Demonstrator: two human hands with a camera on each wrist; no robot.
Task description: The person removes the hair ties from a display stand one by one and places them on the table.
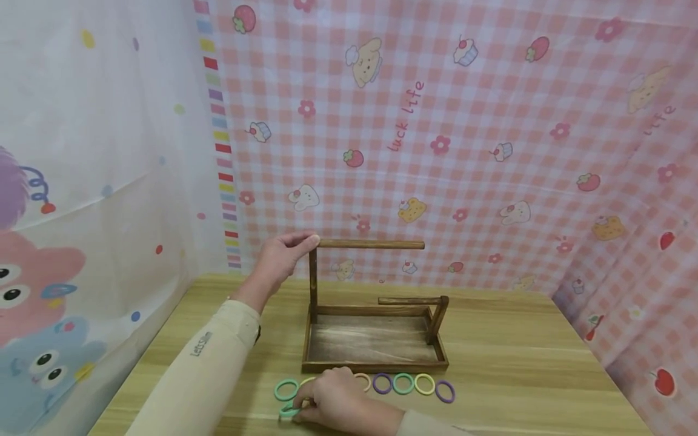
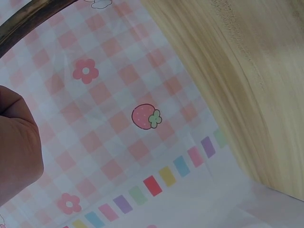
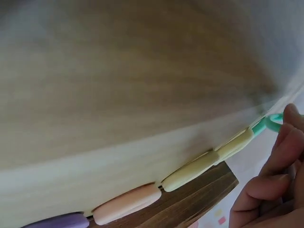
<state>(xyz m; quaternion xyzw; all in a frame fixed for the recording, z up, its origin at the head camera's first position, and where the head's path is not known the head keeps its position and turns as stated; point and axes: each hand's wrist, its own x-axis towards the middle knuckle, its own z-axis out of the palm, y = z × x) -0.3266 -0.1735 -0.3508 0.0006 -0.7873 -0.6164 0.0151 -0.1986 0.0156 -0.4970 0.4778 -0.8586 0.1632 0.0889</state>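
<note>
A dark wooden rack (image 1: 375, 366) with a shallow tray base, a tall post and arm at the left and a shorter pair at the right stands on the table. At the top of the tall post, my left hand (image 1: 279, 259) grips the corner where the long arm (image 1: 371, 244) begins. My right hand (image 1: 346, 399) pinches a green ring (image 1: 289, 413), tilted, in front of the rack's left end. Close by lies another green ring (image 1: 286, 399). The right wrist view shows the pinched ring at the fingertips (image 3: 290, 110).
Along the rack's front edge lies a row of rings, among them peach (image 1: 369, 383), purple (image 1: 383, 393), green (image 1: 403, 393) and yellow (image 1: 425, 395); my right hand covers part of it. Another purple ring (image 1: 452, 393) ends the row. A pink checked cloth (image 1: 469, 181) hangs behind the wooden table (image 1: 507, 351).
</note>
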